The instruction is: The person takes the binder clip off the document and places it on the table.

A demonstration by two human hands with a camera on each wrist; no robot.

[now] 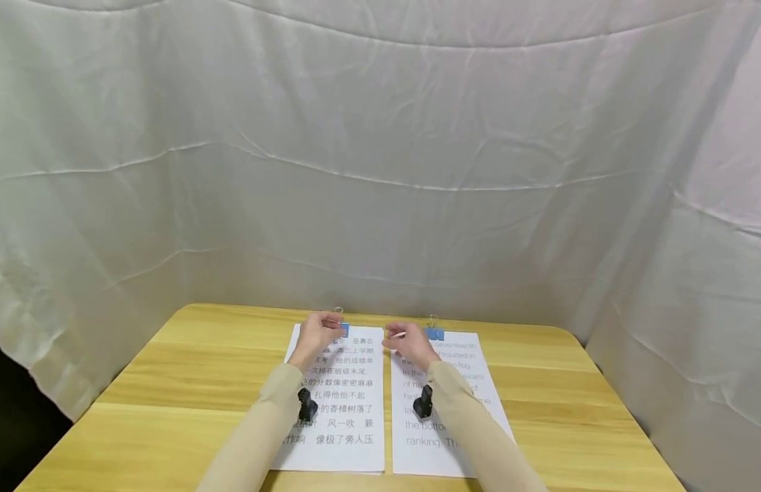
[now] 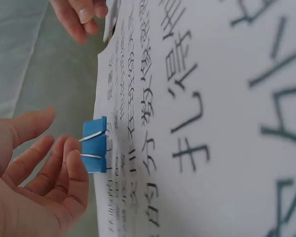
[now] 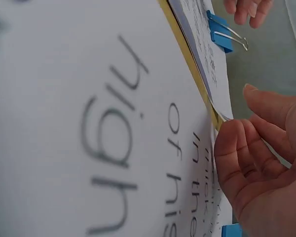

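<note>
Two white printed stacks lie side by side on the wooden table (image 1: 190, 369). The left stack (image 1: 346, 417) carries Chinese text and a blue binder clip (image 1: 343, 330) (image 2: 94, 145) (image 3: 218, 32) on its top edge. My left hand (image 1: 319, 330) (image 2: 49, 168) hovers at that clip, fingers relaxed, fingertips right beside its wire handles. The right stack (image 1: 479, 369) carries English text and its own blue clip (image 1: 434, 333) (image 3: 232, 230). My right hand (image 1: 405, 342) (image 3: 251, 143) pinches the lifted top-left corner of that stack's top sheet (image 3: 222, 116), to the left of its clip.
A white cloth (image 1: 380, 171) hangs round the back and both sides of the table. Bare wood shows on either side of the stacks. A small black camera (image 1: 307, 404) sits on each wrist.
</note>
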